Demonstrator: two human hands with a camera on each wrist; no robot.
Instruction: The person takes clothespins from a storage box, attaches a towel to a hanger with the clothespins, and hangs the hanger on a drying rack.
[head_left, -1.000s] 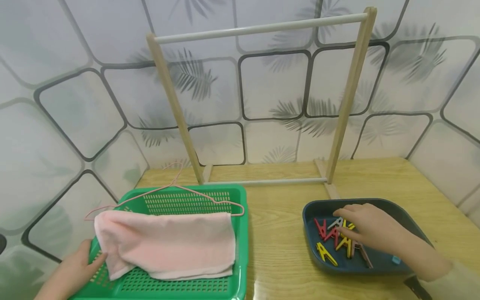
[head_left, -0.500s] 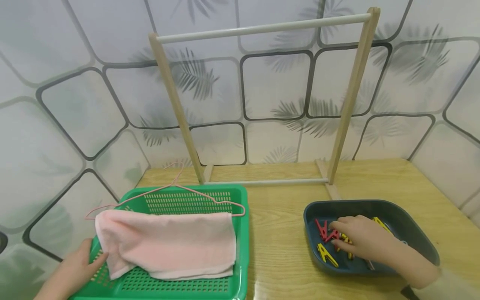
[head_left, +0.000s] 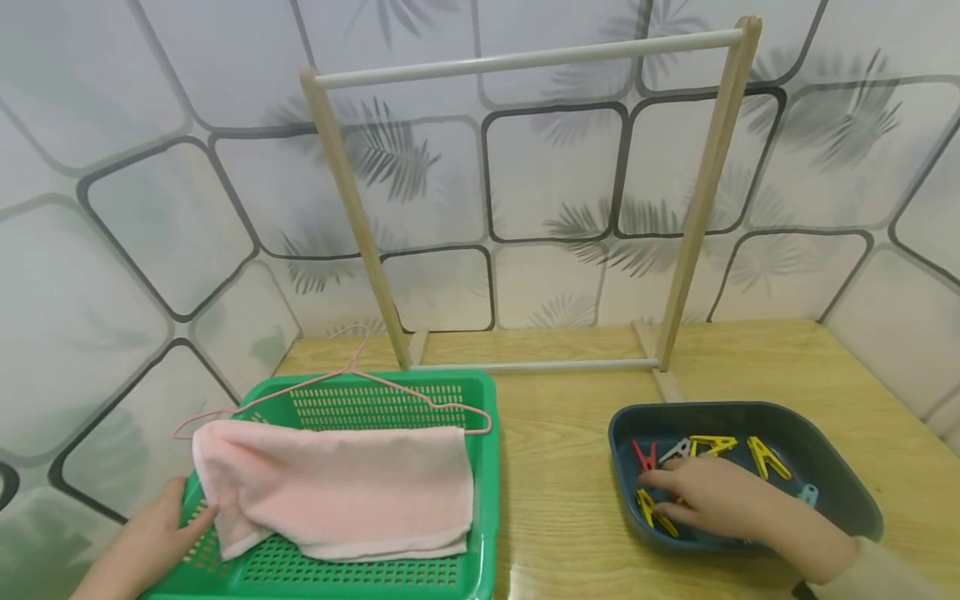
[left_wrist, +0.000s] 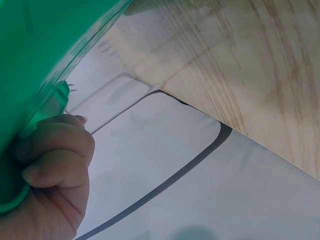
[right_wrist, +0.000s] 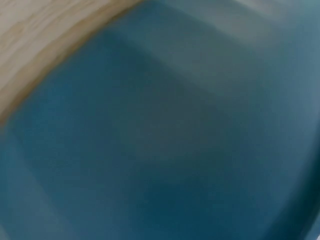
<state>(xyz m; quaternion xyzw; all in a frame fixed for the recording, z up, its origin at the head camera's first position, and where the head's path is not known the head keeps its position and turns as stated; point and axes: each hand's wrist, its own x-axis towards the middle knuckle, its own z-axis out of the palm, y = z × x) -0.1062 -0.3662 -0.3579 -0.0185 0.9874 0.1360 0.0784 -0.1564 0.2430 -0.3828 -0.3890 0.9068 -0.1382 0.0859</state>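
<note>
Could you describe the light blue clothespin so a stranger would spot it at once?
On the wooden table, right of the green basket, sits a dark blue tray. Inside, to the right of the person's right hand, lies the clothespin. It's the only light blue one showing among yellow ones, red and grey.

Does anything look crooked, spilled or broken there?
Nothing visibly spilled or broken. The pink towel over the green basket looks slightly askew: its left end is rumpled and its lower edge uneven, while its right end lies straighter.
</note>
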